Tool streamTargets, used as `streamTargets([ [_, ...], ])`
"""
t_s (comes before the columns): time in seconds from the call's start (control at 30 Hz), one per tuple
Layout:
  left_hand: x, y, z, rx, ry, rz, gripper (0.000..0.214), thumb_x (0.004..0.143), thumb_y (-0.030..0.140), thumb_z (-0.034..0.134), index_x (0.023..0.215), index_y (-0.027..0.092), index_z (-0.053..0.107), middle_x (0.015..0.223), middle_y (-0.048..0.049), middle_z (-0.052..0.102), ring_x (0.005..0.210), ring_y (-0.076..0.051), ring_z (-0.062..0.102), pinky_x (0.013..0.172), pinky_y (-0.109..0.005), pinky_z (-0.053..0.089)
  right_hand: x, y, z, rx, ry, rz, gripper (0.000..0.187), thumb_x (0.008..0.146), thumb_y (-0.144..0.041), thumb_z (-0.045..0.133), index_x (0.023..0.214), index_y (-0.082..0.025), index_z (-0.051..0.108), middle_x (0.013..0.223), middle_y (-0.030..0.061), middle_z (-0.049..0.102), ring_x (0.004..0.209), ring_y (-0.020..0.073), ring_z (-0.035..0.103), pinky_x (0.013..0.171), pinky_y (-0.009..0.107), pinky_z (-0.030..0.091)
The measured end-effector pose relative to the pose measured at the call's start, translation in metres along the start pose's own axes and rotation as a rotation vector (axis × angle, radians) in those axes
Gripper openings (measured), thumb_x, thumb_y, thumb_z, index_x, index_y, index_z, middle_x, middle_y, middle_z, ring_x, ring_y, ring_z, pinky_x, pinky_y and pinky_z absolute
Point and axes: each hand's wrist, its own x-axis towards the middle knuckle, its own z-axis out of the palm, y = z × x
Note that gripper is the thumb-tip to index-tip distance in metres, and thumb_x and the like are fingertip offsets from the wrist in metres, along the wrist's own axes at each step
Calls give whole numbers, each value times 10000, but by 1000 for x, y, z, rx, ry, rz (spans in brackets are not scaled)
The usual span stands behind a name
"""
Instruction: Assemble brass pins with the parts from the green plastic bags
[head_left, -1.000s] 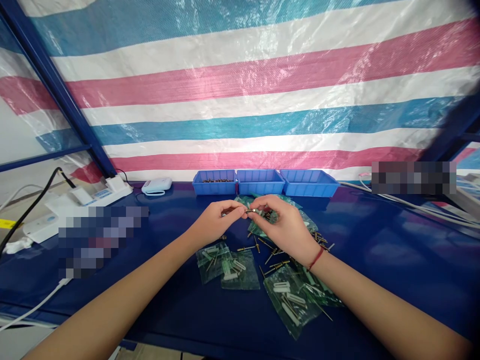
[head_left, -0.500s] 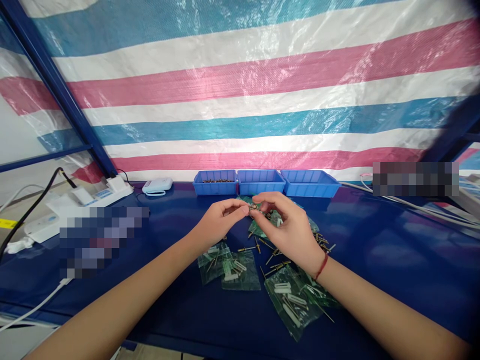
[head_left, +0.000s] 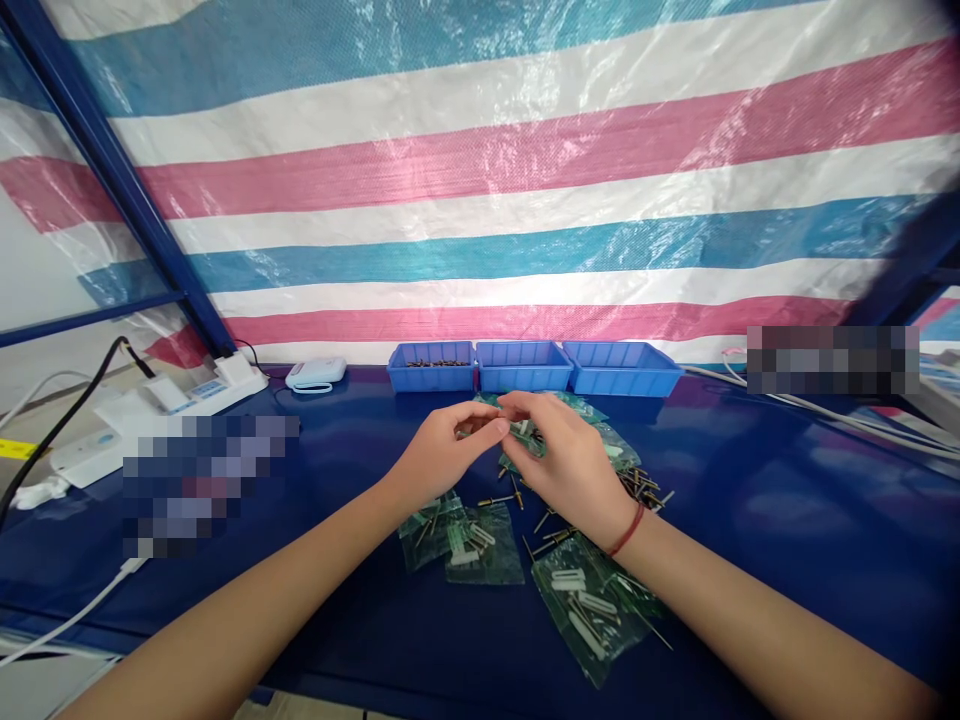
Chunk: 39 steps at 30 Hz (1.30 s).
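Note:
My left hand [head_left: 439, 448] and my right hand [head_left: 566, 455] meet above the table, fingertips touching and closed. Whatever is between them is too small and too covered by the fingers to name. Below and behind my right hand lie loose bronze-coloured pop rivets [head_left: 641, 487] and a green-tinted plastic bag [head_left: 619, 448]. Nearer to me rest a small clear bag [head_left: 491, 560] holding white plastic pieces, a second bag [head_left: 431, 535] with thin metal pins, and a larger bag [head_left: 592, 625] with white pieces and metal pins.
Three blue bins stand along the back: the left bin [head_left: 431, 380] holds small brown metal parts, beside the middle bin [head_left: 523, 380] and right bin [head_left: 626, 382]. A pale blue device [head_left: 315, 375] and a white power strip [head_left: 202, 390] with cables are on the left.
My right hand has shifted left and its fingers have folded closer to my left hand. The small metal bits seen between the fingertips before are now hidden.

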Motion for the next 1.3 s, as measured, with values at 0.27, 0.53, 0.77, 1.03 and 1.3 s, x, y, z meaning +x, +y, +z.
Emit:
streamTargets([
  [0.27,71,-10,-48,517,398,116,350,893,371,512,1136,168,662,1111,-83,687,1020,-236,605,934,-350,442,4,-10,5,43,-155,-46,295,928,-182,471,1216,-197,531,1160,97,637,1077,252,551,920,440,453],
  [0.53,80,-28,-35,703,388,79,471,873,414,533,1269,162,582,1280,-152,555,1224,-356,417,1054,-508,279,-1,-12,15,27,-618,-119,255,952,-194,476,1099,-244,679,1141,25,695,1067,249,562,910,429,405],
  [0.77,33,-9,-15,622,257,137,296,937,305,440,1097,205,668,1115,-50,673,1028,-220,575,972,-338,397,0,-14,12,25,-588,-92,205,934,-230,524,1052,-222,691,1055,49,704,1012,243,554,885,412,380],
  [1.03,27,-25,-5,477,292,108,285,938,270,422,1054,183,666,1044,-31,695,793,-166,598,781,-280,468,-2,-15,14,41,-564,-124,170,916,-183,539,918,-198,709,910,51,709,931,231,579,847,409,402],
  [1.3,8,-22,-1,426,162,143,266,850,175,522,1060,219,680,960,1,725,800,-164,604,704,-259,466,4,23,1,380,-167,286,126,849,-215,596,961,-183,643,880,51,701,787,183,650,709,322,518],
])
